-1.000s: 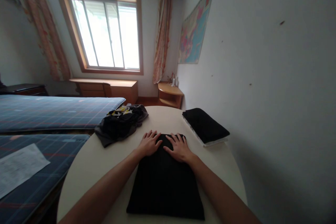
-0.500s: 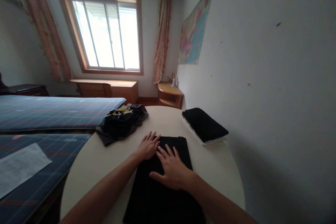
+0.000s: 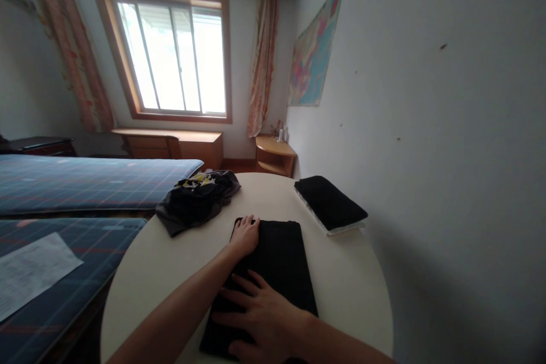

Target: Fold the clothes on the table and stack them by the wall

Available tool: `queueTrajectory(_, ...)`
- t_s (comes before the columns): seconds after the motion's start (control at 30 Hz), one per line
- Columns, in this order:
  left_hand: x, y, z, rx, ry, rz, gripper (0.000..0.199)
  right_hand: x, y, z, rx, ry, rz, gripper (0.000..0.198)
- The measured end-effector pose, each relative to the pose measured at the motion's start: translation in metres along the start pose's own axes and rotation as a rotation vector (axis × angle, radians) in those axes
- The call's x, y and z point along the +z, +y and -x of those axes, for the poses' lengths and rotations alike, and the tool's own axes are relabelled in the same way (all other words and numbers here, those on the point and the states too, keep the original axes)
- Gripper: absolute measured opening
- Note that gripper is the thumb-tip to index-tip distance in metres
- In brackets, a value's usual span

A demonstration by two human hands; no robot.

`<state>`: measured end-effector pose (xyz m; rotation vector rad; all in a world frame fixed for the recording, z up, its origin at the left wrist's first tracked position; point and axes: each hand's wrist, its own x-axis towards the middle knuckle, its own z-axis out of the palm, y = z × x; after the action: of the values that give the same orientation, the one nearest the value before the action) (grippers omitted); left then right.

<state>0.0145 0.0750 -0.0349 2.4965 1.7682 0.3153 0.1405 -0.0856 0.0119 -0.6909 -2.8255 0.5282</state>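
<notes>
A black folded garment [image 3: 279, 250] lies flat on the round cream table [image 3: 166, 278] in front of me; its exact kind I cannot tell. My left hand [image 3: 246, 236] rests on its far left corner, fingers stretched forward over the cloth. Nearer to me, my right hand [image 3: 260, 315] lies palm down across the near half, with its fingers spread and pointing left. Neither hand grips anything. Part of the cloth's near end is hidden under my right hand and forearm.
At the table's far right sits a folded black and white cloth stack [image 3: 330, 202]. A crumpled dark garment [image 3: 198, 202] with yellow and white marks lies far left. Plaid mattresses [image 3: 85, 182] stand left, one bearing a paper sheet [image 3: 36, 273]. The wall [image 3: 447, 193] rises at right.
My right hand has slid toward me and left over the black cloth, its fingers now pointing more leftward. My left hand has stayed near the far left corner, its fingers closer together.
</notes>
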Motion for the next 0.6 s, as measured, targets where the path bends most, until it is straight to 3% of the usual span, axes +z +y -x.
queueTrajectory(0.2,0.006,0.006,0.006,-0.058,0.082,0.075,0.053,0.001,0.008,0.016,-0.2,-0.046,-0.067,0.045)
queueTrajectory(0.27,0.007,0.006,0.007,-0.044,0.098,0.079,0.055,-0.002,0.009,0.027,-0.127,-0.042,-0.099,0.047)
queueTrajectory(0.43,0.012,0.005,0.006,-0.031,0.11,0.044,0.056,-0.011,0.008,0.05,0.204,0.01,-0.145,0.068)
queueTrajectory(0.6,0.012,0.006,0.005,-0.034,0.065,0.015,0.057,-0.023,0.043,0.044,0.307,0.17,-0.105,0.044)
